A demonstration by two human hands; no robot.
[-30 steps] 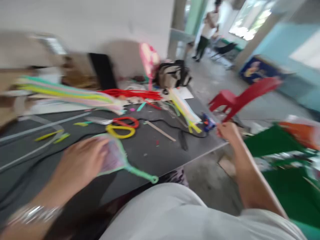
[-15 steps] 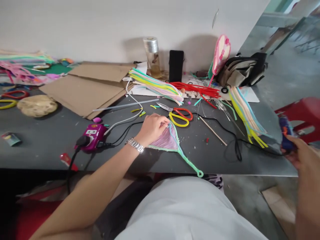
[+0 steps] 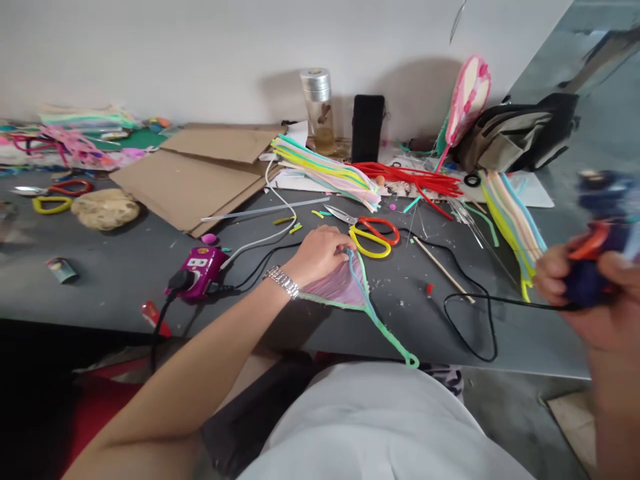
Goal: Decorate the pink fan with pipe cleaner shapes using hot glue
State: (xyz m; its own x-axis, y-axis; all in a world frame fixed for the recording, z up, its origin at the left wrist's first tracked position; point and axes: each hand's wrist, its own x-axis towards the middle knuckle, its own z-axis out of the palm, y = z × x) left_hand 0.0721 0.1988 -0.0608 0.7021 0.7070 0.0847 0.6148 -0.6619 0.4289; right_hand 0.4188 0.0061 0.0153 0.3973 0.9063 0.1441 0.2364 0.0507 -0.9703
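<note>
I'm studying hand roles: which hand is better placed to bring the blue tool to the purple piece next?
Probably the right hand: it grips the blue tool, while the left hand pinches a blue strip over the purple piece.

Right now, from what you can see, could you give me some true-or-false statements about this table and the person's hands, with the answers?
1. The left hand is pinching at the blue strip on the purple piece. True.
2. The right hand is free. False: the right hand holds a dark blue tool.
3. The metal band is on the right wrist. False: the metal band is on the left wrist.
4. A see-through bottle stands upright near the wall. True.
5. Nothing is plugged into the socket block. False: a black plug sits in the socket block.
</note>
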